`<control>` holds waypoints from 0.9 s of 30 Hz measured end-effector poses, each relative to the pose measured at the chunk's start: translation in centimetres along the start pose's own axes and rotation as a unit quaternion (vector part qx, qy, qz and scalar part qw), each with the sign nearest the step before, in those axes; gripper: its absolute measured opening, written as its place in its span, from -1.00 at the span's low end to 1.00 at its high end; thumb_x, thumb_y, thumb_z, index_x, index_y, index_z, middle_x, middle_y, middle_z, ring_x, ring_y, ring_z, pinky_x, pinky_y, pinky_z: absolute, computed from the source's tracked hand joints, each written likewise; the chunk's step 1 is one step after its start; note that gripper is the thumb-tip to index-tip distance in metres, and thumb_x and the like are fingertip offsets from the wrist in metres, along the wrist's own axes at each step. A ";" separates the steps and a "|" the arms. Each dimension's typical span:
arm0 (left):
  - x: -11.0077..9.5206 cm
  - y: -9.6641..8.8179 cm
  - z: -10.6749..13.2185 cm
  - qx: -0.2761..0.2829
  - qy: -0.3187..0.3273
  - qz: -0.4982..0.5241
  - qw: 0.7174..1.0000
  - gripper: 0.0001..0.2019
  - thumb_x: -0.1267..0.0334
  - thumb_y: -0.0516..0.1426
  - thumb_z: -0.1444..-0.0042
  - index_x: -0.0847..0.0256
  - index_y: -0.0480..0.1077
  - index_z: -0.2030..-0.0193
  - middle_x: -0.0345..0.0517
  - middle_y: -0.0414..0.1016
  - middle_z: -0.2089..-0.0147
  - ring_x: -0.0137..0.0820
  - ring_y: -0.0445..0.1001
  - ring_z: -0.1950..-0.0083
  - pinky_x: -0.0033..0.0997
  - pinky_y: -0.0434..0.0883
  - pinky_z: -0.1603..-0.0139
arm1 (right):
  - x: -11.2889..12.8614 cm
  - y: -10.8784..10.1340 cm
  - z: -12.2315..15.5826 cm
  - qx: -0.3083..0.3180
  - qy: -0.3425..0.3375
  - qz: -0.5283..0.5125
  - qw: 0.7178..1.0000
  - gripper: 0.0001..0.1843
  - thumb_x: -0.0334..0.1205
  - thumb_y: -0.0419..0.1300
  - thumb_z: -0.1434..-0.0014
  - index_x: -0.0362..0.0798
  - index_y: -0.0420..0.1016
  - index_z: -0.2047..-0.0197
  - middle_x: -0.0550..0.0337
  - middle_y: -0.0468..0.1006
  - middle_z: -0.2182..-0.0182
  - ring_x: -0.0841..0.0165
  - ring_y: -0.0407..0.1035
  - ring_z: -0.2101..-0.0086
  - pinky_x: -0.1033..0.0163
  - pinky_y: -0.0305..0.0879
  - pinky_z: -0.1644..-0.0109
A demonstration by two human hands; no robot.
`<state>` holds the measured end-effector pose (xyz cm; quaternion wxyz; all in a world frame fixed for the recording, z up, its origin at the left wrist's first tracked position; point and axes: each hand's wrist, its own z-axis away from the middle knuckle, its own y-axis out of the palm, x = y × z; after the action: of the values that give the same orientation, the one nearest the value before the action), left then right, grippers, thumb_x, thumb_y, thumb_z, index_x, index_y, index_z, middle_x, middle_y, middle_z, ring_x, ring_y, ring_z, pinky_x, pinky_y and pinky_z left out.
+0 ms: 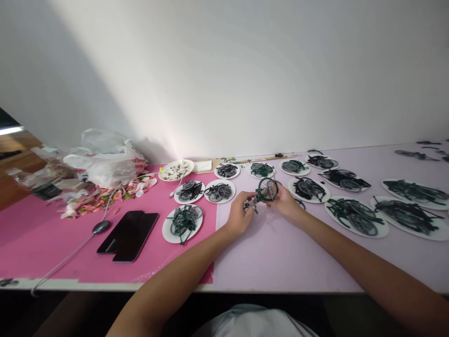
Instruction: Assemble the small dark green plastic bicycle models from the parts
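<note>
- On my feed rn: both hands are up over the lilac part of the desk [273,257], w/ a small green bike model [268,189] between them.
- My left hand [241,214] has its fingers clamped on the silvery end of it.
- My right hand [285,201] has its fingers closed on the wheel side, tho some tips are hidden behind it, so can't tell exactly where they press.
- Wheel's upright & facing me, approx.
- White plates w/ dark bike parts sit on both sides; the 1 at front left [166,229] has green bits piled on it.
- Far left, on the pink part: 2 overlapping black phones [135,236], a mouse-like gadget [101,227] on a cable, pink petals [105,201] & a plastic bag [101,164].
</note>
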<state>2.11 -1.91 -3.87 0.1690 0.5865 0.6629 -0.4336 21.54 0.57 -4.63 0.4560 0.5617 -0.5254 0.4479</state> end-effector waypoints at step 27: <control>0.2 0.1 0.0 0.002 -0.002 -0.001 1.000 -0.71 0.37 0.11 -0.20 0.19 0.49 -0.04 0.00 0.57 0.02 -0.22 0.52 0.02 -0.18 0.43 -0.10 | 0.1 0.1 0.2 0.007 0.007 0.007 1.000 -0.41 -0.07 0.58 0.25 0.05 0.37 0.23 0.26 0.55 0.36 0.37 0.36 0.49 0.26 0.33 0.47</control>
<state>2.14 -1.79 -4.08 0.1689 0.5852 0.6624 -0.4362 21.43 0.33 -4.55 0.4522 0.5582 -0.5228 0.4588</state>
